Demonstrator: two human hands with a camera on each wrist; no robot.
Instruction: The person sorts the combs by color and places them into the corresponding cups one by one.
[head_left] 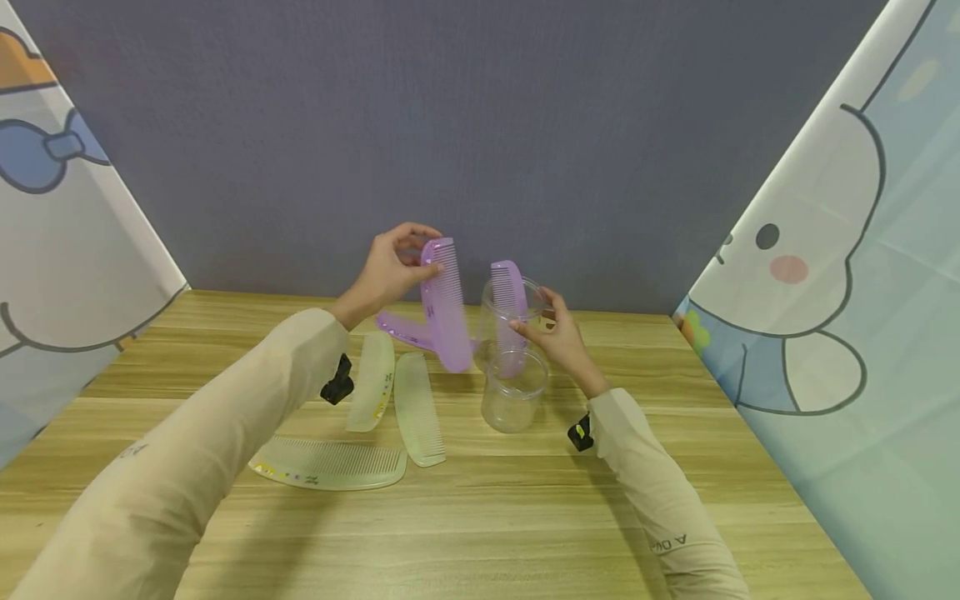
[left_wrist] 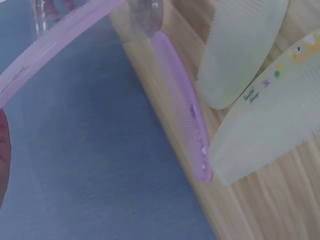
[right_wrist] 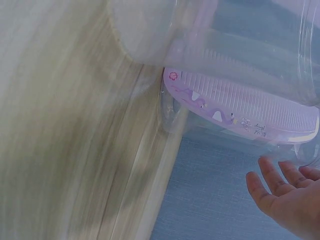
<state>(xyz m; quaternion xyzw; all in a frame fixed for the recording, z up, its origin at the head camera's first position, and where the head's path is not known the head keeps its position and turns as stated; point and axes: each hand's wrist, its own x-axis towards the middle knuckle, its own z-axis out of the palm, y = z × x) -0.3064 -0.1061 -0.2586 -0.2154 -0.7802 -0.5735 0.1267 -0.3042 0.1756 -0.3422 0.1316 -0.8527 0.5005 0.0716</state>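
My left hand point(head_left: 390, 268) pinches a purple comb point(head_left: 448, 312) near its top end, holding it upright above the table. Behind it, another purple comb point(head_left: 405, 330) lies flat near the table's back edge. With thumb and fingers, my right hand point(head_left: 561, 340) grips a tall clear plastic cup point(head_left: 486, 329) near its rim. Inside that cup stands a purple comb point(right_wrist: 240, 100) with printed pictures along its spine. A second clear plastic cup point(head_left: 512, 410) is directly in front and overlaps the first in the head view.
Three pale green combs lie left of the cups: one comb point(head_left: 371, 385) under the left wrist, another comb point(head_left: 418, 410) beside it, and a third comb point(head_left: 333, 463) crosswise nearer the front. A grey panel point(head_left: 450, 142) rises behind the wooden table point(head_left: 480, 517); cartoon-printed sheets flank both sides.
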